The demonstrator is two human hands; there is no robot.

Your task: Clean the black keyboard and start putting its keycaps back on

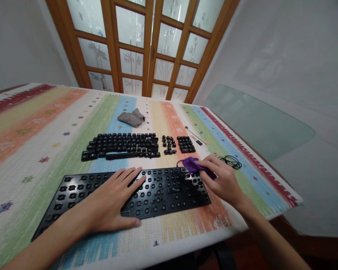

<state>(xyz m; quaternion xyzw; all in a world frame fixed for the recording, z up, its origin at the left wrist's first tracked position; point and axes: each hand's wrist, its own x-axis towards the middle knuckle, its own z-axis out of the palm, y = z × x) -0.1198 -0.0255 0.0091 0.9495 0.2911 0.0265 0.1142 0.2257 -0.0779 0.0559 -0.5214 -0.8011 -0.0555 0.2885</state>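
A black keyboard (157, 195) without its keycaps lies near the table's front edge, its switch sockets bare. My left hand (112, 200) rests flat across its middle-left part, fingers stretched out and the thumb by the near edge. In my right hand (221, 180) is a purple cloth (192, 164), pinched and held against the keyboard's upper right corner. Just behind the keyboard, removed keycaps (121, 144) sit in rows like the layout. A small cluster of keycaps (169, 144) and a number-pad block (186, 144) stand to their right.
A crumpled grey cloth (132, 117) lies farther back. To the right are a coiled black cable (231, 162) and a thin stick-like tool (195, 135). A striped tablecloth (81, 108) covers the table. Wooden glass-paned doors (146, 48) stand behind it.
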